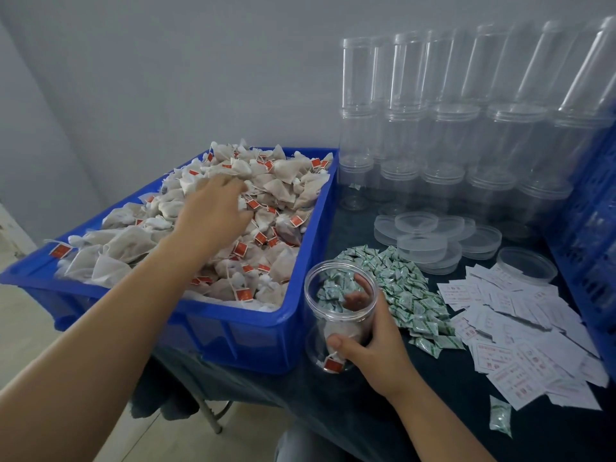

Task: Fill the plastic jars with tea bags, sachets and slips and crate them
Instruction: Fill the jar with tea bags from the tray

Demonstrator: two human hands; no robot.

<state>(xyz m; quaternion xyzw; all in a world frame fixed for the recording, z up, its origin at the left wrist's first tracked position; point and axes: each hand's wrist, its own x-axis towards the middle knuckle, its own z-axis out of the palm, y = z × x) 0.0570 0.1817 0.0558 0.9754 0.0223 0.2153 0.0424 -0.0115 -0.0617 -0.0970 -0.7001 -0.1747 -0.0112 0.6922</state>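
A blue tub (pixel 296 321) at the left holds a heap of white tea bags (pixel 273 191) with red tags. My left hand (pixel 213 211) reaches into the heap, fingers curled down among the bags; what it holds I cannot tell. My right hand (pixel 373 348) grips a clear open plastic jar (pixel 336 295) just right of the tub. A few tea bags lie in the jar's bottom. Green-and-white sachets (pixel 406 295) are piled behind the jar, and white paper slips (pixel 520 331) are spread to the right.
Stacks of empty clear jars (pixel 433 135) stand at the back right against the wall. Loose clear lids (pixel 423 241) lie in front of them. A blue crate (pixel 593 235) rises at the right edge. One sachet (pixel 500 416) lies near the table's front.
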